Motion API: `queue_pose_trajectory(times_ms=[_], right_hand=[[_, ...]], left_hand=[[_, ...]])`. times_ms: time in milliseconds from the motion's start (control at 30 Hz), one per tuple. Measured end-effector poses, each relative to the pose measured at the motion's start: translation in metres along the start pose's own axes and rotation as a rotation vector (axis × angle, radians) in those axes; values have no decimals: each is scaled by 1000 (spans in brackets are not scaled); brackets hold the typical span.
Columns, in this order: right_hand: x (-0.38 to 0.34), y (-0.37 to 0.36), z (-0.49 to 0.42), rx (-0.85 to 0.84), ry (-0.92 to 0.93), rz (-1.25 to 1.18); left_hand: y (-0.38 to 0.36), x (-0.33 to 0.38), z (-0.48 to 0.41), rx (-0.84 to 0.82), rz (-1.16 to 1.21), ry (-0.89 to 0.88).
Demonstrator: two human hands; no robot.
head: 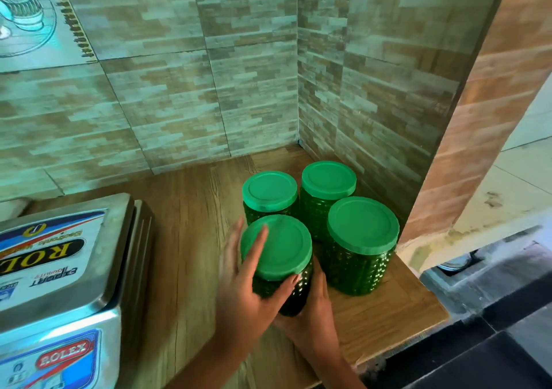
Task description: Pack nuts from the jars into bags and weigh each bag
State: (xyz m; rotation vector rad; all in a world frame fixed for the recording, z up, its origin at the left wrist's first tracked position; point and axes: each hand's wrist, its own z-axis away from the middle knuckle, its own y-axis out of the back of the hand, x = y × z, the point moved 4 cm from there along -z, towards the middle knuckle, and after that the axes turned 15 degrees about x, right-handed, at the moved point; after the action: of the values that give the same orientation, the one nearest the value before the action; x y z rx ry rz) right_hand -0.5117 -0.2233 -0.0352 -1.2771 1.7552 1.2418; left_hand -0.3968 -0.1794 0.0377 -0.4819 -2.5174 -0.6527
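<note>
Cupping the front jar (301, 284) in the right hand (316, 308), the person grips its lid (280, 245) with the left hand (242, 293) just above; a level twist should spare the other jars (355, 269) beyond.

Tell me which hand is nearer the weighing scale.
Left. The left hand grips the front jar on the side facing the scale; the right hand holds the jar's far side.

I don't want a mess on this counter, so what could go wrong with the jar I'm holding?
1. The held jar looks tilted. Your left hand grips mostly by its lid, so a loose lid might let it slip, though your right hand holds lower down.
2. It sits close to the right front jar, which stands near the counter edge; a bump might topple it.
</note>
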Motion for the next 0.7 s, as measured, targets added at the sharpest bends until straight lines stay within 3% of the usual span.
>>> queue_pose_trajectory(times_ms=[67,167,433,567,700], right_hand=[[2,1,5,6,10,43],[9,5,14,-3,24,133],[26,34,36,-92,66,323],[29,41,43,-49,135,484],[26,44,41,9,223,475]], left_hand=[[2,-3,16,7,35,187],[0,-7,22,3,93,282],[-19,4,19,-40,183,285],[-24,4,19,-36,185,278],[-21,6,18,-9,192,272]])
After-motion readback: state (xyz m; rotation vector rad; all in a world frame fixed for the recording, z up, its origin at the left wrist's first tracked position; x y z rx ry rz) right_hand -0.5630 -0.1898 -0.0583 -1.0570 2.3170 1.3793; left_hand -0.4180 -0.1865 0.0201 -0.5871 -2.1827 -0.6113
